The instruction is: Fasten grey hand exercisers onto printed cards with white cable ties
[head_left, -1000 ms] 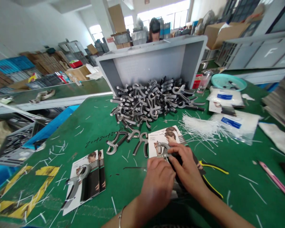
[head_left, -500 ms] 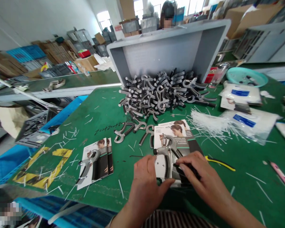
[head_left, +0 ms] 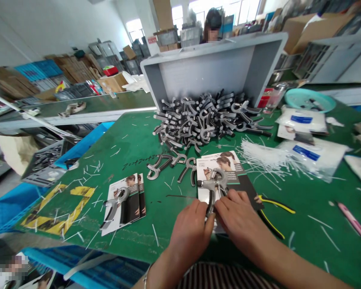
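Nearest, the left hand (head_left: 189, 233) closes on the handle of a grey hand grip (head_left: 212, 188). The right hand (head_left: 240, 216) presses its curled fingers against the grip and a printed backing card (head_left: 243, 188), apparently to keep the grip seated on it. The card lies near the front edge of the green counter (head_left: 168, 216). A second grip (head_left: 116, 202) sits on its own card to the left. Loose grips (head_left: 168, 164) lie farther on. Beyond, a heap of grips (head_left: 198, 120) spills from a grey crate (head_left: 210, 68), tipped onto its side, apparently keeping stock within reach.

Pile of hand grip exercisers (head_left: 198, 120) on the surface (head_left: 156, 224), tilted crate (head_left: 207, 68) directly behind it; printed card (head_left: 117, 196) left, cable ties (head_left: 261, 160) right.
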`<state>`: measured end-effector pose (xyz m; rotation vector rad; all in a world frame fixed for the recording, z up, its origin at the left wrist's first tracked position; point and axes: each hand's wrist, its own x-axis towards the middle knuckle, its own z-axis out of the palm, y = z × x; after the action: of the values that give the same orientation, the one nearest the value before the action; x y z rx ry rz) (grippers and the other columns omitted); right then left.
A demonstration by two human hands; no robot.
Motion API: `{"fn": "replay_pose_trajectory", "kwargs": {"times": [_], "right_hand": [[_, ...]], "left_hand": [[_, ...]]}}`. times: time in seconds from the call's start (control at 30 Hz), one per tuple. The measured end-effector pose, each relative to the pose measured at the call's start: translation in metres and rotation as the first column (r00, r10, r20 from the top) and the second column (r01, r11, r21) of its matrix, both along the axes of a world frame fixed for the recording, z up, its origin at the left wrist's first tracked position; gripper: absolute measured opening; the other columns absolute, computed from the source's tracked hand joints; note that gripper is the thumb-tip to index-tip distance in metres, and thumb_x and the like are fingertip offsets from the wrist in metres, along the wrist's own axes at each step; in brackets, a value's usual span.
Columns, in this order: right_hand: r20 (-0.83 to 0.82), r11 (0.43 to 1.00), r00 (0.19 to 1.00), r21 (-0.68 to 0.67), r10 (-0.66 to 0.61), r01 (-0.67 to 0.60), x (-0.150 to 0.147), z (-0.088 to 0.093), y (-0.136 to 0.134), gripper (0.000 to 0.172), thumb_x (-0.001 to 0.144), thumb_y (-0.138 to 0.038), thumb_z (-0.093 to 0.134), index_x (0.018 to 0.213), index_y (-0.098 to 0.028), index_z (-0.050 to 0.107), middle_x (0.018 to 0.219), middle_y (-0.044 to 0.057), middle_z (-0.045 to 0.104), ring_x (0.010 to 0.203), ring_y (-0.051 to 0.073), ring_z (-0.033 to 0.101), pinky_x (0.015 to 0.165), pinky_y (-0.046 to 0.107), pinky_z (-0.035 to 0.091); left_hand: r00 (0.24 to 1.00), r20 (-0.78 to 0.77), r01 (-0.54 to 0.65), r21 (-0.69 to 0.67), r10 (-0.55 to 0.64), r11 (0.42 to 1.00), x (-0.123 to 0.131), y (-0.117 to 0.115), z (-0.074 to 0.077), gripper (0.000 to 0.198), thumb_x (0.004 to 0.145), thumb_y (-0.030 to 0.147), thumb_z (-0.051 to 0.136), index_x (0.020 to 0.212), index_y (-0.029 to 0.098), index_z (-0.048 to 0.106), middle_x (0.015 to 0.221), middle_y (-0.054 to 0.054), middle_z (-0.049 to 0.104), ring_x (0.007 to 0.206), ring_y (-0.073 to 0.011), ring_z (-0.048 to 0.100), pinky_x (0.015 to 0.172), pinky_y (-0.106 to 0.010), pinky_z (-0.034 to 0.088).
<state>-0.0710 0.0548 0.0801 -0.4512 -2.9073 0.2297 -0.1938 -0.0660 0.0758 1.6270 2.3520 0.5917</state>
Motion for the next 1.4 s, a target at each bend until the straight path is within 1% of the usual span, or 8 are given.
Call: {"fn": "replay_pose_trajectory", "kwargs": {"times": [0.17, 0.4, 0.53, 0.7, 0.8, 1.03, 1.23, 1.4], "right_hand": [[0.003, 0.983, 1.0, -0.181, 0.004, -0.004, 0.021, 0.01, 0.017, 0.015, 0.094, -0.02, 0.058, 0.079, -0.019, 0.06, 0.079, 0.005, 0.063, 0.08, 0.024, 0.046, 0.073, 0.039, 0.031], [-0.19, 0.864, 0.98, -0.501, -0.056, -0.048, 0.026, 0.009, 0.022, 0.007, 0.097, -0.021, 0.056, 0.094, -0.021, 0.063, 0.09, 0.003, 0.066, 0.089, 0.021, 0.052, 0.079, 0.035, 0.04], [-0.296, 0.86, 0.954, -0.498, -0.048, -0.111, 0.012, 0.003, 0.019, 0.008, 0.095, -0.021, 0.059, 0.095, -0.024, 0.066, 0.093, 0.002, 0.068, 0.093, 0.021, 0.055, 0.083, 0.034, 0.042], [-0.248, 0.873, 0.96, -0.488, -0.132, -0.006, 0.007, 0.0, 0.02, 0.004, 0.092, -0.021, 0.063, 0.096, -0.022, 0.064, 0.089, 0.003, 0.065, 0.089, 0.022, 0.055, 0.078, 0.034, 0.043], [-0.231, 0.912, 0.972, -0.408, -0.052, -0.049, 0.012, 0.001, 0.026, 0.006, 0.094, -0.023, 0.061, 0.089, -0.021, 0.063, 0.085, 0.003, 0.065, 0.087, 0.023, 0.053, 0.08, 0.036, 0.04], [-0.146, 0.964, 0.988, -0.252, 0.045, -0.081, 0.018, 0.003, 0.03, 0.014, 0.097, -0.025, 0.055, 0.085, -0.019, 0.061, 0.084, 0.005, 0.063, 0.084, 0.023, 0.048, 0.079, 0.037, 0.036], [-0.159, 0.962, 0.985, -0.248, 0.072, -0.111, 0.011, 0.005, 0.026, 0.015, 0.097, -0.025, 0.054, 0.085, -0.02, 0.061, 0.083, 0.004, 0.063, 0.084, 0.023, 0.048, 0.077, 0.035, 0.035], [-0.161, 0.963, 0.984, -0.243, 0.08, -0.118, 0.011, 0.008, 0.029, 0.016, 0.097, -0.024, 0.054, 0.084, -0.019, 0.061, 0.082, 0.005, 0.062, 0.082, 0.023, 0.048, 0.078, 0.035, 0.036]], "left_hand": [[0.967, 0.206, 0.129, 0.123, -0.152, 0.984, -0.014, -0.006, -0.006, 0.024, 0.099, 0.02, 0.044, 0.111, 0.02, 0.064, 0.101, -0.007, 0.065, 0.095, -0.0203, 0.06, 0.09, -0.035, 0.05], [0.895, 0.374, 0.084, 0.393, -0.242, 0.916, -0.027, 0.003, -0.021, 0.025, 0.095, 0.017, 0.055, 0.116, 0.019, 0.069, 0.101, -0.008, 0.066, 0.097, -0.0178, 0.062, 0.088, -0.029, 0.049], [0.794, 0.551, 0.011, 0.41, -0.257, 0.912, -0.029, 0.012, -0.026, 0.018, 0.09, 0.017, 0.064, 0.104, 0.021, 0.075, 0.095, -0.005, 0.068, 0.091, -0.0157, 0.064, 0.082, -0.025, 0.05], [0.763, 0.637, -0.193, 0.388, -0.112, 0.901, -0.023, 0.012, -0.027, 0.01, 0.085, 0.013, 0.069, 0.092, 0.018, 0.074, 0.088, -0.003, 0.072, 0.085, -0.0142, 0.065, 0.079, -0.023, 0.049], [0.722, 0.689, -0.266, 0.358, -0.061, 0.895, -0.016, 0.013, -0.026, 0.007, 0.082, 0.013, 0.07, 0.087, 0.017, 0.074, 0.085, -0.002, 0.071, 0.081, -0.0142, 0.064, 0.075, -0.022, 0.048], [0.704, 0.71, -0.279, 0.322, -0.035, 0.905, -0.01, 0.02, -0.02, 0.007, 0.081, 0.013, 0.07, 0.085, 0.016, 0.074, 0.083, -0.004, 0.07, 0.077, -0.0148, 0.063, 0.07, -0.023, 0.046], [0.717, 0.691, -0.233, 0.36, -0.09, 0.903, -0.008, 0.017, -0.016, 0.006, 0.081, 0.012, 0.07, 0.083, 0.016, 0.074, 0.083, -0.005, 0.07, 0.08, -0.0156, 0.063, 0.074, -0.024, 0.047], [0.654, 0.754, -0.283, 0.318, -0.06, 0.905, -0.011, 0.016, -0.021, 0.005, 0.081, 0.016, 0.071, 0.084, 0.016, 0.074, 0.084, -0.005, 0.07, 0.08, -0.0167, 0.064, 0.074, -0.025, 0.049]]}}
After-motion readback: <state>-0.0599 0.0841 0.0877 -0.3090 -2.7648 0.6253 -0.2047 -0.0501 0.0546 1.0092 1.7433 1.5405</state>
